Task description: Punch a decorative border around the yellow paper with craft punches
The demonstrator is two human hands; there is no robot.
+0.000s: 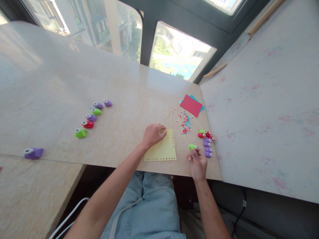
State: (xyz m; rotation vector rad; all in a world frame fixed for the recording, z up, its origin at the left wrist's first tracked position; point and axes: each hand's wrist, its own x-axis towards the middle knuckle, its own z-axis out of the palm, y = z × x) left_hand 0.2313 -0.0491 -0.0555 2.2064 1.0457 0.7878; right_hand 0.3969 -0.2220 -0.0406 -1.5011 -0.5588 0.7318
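A sheet of yellow paper (159,151) lies on the counter in front of me, with small punched holes along its right and bottom edges. My left hand (152,135) rests over its upper left part, thumb and fingers closed at the top edge. To the right of the sheet, my right hand (198,164) grips a green craft punch (191,147), held just above or on the counter; which one I cannot tell. Tiny red and blue paper confetti (185,122) is scattered beyond that hand.
Red and blue cards (191,105) are stacked at the back right. Several red, green and purple punches (208,142) cluster by the right wall. Another row of punches (91,117) stands to the left, with a purple punch (33,153) farther out. Windows (183,49) border the back.
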